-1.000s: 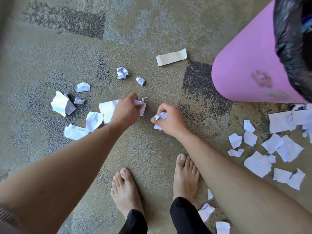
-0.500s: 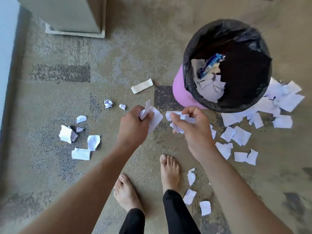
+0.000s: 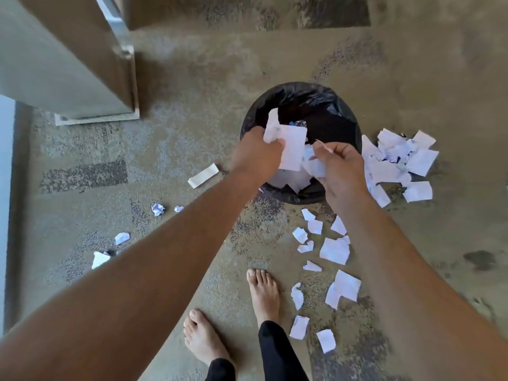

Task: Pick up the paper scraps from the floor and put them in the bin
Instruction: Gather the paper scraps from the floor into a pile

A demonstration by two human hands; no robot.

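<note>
A round bin (image 3: 338, 108) lined with a black bag stands on the carpet, with white paper inside it. Both my hands are over its mouth. My left hand (image 3: 254, 156) grips a bunch of white paper scraps (image 3: 290, 144) above the opening. My right hand (image 3: 342, 171) pinches smaller scraps (image 3: 312, 165) just beside them. More torn white scraps lie on the floor: a heap (image 3: 398, 160) right of the bin, several pieces (image 3: 334, 250) in front of it, and crumpled bits (image 3: 158, 209) to the left.
A grey cabinet (image 3: 63, 64) stands at the back left, and a wall edge runs down the far left. A long paper strip (image 3: 203, 175) lies left of the bin. My bare feet (image 3: 262, 292) stand on the patterned carpet among scraps.
I have stood up and both hands have carried their scraps from beside the bin to over its opening. The bin now sits lower and nearer the middle of the view.
</note>
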